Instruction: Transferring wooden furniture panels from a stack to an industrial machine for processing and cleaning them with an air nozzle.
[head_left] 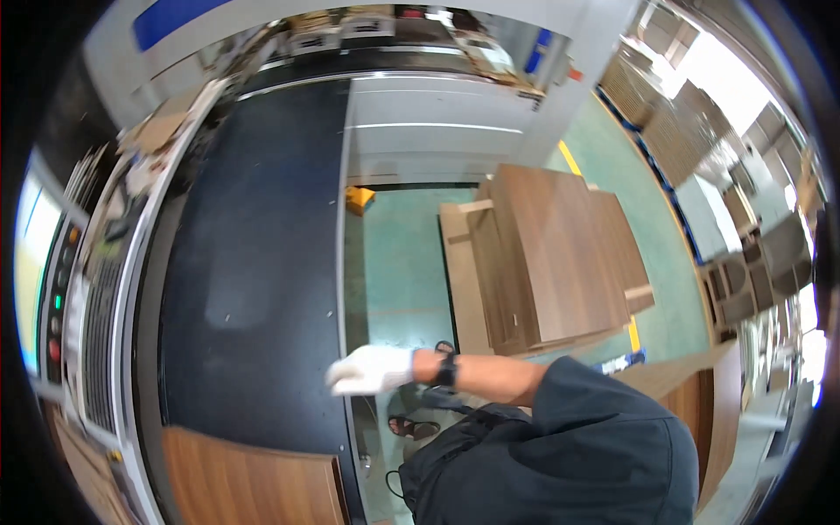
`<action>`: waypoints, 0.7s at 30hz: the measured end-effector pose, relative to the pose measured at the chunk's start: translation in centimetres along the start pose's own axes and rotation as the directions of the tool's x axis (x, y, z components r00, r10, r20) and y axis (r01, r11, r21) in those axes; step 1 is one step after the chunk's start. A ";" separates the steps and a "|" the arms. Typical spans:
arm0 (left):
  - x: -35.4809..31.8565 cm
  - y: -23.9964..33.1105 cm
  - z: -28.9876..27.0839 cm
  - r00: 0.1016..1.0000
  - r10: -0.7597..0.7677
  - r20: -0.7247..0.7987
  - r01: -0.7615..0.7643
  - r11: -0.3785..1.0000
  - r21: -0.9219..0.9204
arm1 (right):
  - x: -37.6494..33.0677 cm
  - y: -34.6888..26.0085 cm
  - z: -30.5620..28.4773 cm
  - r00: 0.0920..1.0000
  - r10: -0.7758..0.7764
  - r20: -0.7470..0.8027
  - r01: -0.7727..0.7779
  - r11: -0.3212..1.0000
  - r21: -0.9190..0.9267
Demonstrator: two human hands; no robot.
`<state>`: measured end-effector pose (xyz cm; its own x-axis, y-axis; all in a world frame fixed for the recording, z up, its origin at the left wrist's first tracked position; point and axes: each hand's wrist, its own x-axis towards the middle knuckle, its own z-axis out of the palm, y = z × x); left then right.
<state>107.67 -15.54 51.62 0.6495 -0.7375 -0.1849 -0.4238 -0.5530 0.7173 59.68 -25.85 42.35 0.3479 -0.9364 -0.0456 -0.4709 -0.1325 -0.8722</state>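
Note:
My right hand [372,371], in a white glove, hangs over the right edge of a long black work surface [262,262]. Its fingers are curled together, and nothing shows in them. A dark watch [447,367] is on that wrist. Closest to the hand on the surface is a brown wood-grain panel [254,479], lying flat at the near end and cut off by the lower rim. My left hand is not in view.
Right of the surface, brown wood-grain panels [569,254] are stacked on the green floor. A yellow object [359,200] sits by the machine's pale base. A button panel [57,306] stands at far left. Wrapped stacks [682,131] line the right; another board [722,420] stands behind my shoulder.

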 end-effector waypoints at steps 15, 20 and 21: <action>-38.1 6.8 57.7 -0.456 -0.508 0.730 -0.490 0.829 0.270 | -66.6 34.4 -5.1 -0.710 0.556 -0.432 -0.632 -0.234 0.739; -42.6 1.8 63.7 -0.414 -0.605 0.680 -0.574 0.754 0.321 | -75.2 38.2 -7.5 -0.708 0.496 -0.502 -0.653 -0.192 0.733; -43.1 0.8 64.4 -0.397 -0.622 0.675 -0.584 0.739 0.337 | -75.9 39.0 -8.0 -0.730 0.478 -0.488 -0.649 -0.260 0.715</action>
<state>38.68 -9.15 16.89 -0.4208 0.3753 -0.8259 -0.9048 -0.1085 0.4118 8.42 37.42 15.75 -0.8749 0.4617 -0.1463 0.4767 0.8742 -0.0922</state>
